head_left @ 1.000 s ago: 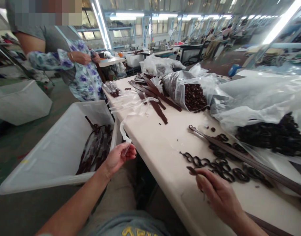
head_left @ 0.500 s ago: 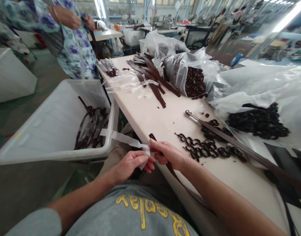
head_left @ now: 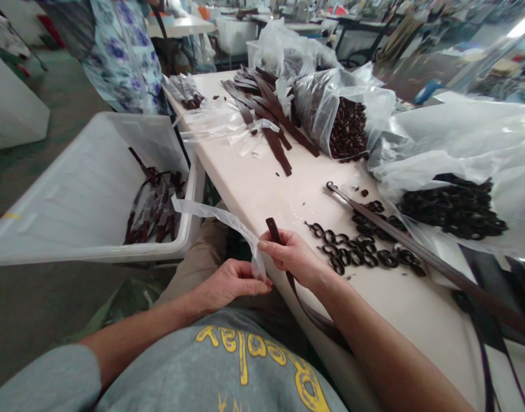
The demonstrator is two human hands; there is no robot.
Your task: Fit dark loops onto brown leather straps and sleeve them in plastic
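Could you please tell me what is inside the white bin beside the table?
The white bin holds a loose heap of dark brown straps against its right wall; the rest of its floor shows bare. Whatever lies beneath the heap is covered by the straps.

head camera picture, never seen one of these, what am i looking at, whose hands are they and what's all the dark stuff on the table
The picture comes from a camera worn on a person's head, looking forward and down, so the two bare arms that come up from the bottom edge are that person's own. The left hand pinches a clear plastic strip in its fingers. The right hand grips a dark brown strap, whose tail hangs down past the edge of the table.

On the table lie a row of dark rings, a long dark rod, a pile of brown straps and clear bags of small dark parts. To the left stands a white bin with more straps inside. The flowered sleeve at the top belongs to another person standing nearby.
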